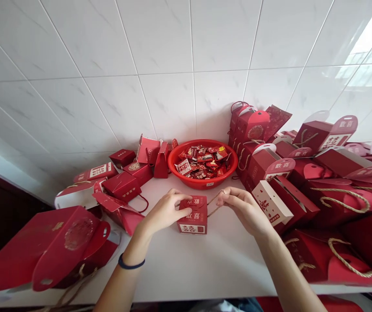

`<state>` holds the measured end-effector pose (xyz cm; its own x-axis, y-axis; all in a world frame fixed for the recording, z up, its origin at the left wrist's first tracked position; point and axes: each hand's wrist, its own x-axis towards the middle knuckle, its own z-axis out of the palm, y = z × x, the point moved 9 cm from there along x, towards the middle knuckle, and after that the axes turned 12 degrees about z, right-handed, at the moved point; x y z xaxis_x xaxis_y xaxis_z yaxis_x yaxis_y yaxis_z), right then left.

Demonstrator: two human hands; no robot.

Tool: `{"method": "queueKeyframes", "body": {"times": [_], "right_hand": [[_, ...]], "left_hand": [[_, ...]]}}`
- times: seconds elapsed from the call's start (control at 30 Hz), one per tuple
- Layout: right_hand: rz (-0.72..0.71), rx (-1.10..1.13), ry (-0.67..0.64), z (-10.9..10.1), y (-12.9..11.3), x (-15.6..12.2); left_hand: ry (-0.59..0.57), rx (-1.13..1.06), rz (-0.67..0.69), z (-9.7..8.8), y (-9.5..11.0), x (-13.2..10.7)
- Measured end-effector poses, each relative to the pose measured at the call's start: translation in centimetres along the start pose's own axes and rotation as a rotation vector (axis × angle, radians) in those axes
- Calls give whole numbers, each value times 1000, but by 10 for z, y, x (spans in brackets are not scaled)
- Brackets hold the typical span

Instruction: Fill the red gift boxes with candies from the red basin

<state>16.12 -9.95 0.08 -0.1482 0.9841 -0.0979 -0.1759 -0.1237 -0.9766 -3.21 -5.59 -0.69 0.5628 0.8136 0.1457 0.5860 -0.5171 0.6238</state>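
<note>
A small red gift box (192,217) with white characters stands on the white table (211,264) in front of me. My left hand (163,211) rests on its top left edge, fingers curled over the lid. My right hand (242,208) pinches the box's gold cord handle (216,201) just right of the box. A dark band circles my left wrist.
A red bowl (202,182) of wrapped sweets sits behind the box. Folded and flat red boxes (124,184) lie at the left, with a large one (47,249) at the near left edge. A heap of red boxes with rope handles (328,190) fills the right. A tiled wall stands behind.
</note>
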Motion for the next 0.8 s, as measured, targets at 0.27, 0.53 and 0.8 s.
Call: {"method": "queueKeyframes", "body": {"times": [0.27, 0.53, 0.8], "right_hand": [[-58, -284, -46, 23, -15, -2], [-150, -447, 140, 24, -26, -15], [-277, -544, 362, 7, -53, -58]], "left_hand": [[190, -281, 207, -22, 54, 10], [122, -508, 450, -10, 117, -2], [146, -359, 672, -15, 141, -21]]}}
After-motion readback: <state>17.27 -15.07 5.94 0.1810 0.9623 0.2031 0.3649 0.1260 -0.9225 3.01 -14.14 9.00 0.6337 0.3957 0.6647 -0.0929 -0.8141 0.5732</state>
